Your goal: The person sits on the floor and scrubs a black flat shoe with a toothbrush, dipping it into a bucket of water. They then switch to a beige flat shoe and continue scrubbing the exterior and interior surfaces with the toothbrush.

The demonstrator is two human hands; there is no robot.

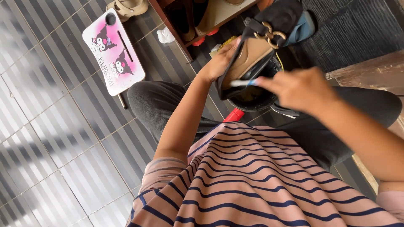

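The person sits on the floor and holds a black shoe (261, 38) up over their lap. The left hand (221, 63) is wrapped around the side of the shoe, with the fingers curled on its edge. The shoe is tipped so its tan sole faces up, and a gold buckle sits near its top. The right hand (299, 88) is closed around a small brush (242, 83) with a white and blue handle. The end of the brush touches the edge of the sole. Just under the shoe is a round black bowl (252, 98), with its rim close to the brush. A red thing (233, 114) pokes out below the bowl, next to the dark trousers. On the left, a pink and white little table (113, 50) with cartoon pictures lies on the grey tiled floor (54, 138), well apart from the hands. There is a lot of bare floor on that side. At the top is a wooden shoe rack (202, 21) with shoes in it, near the held shoe. A dark mat (353, 29) lies at the top right, and a wooden edge (370, 71) sits beside the right arm, so that side is tight.
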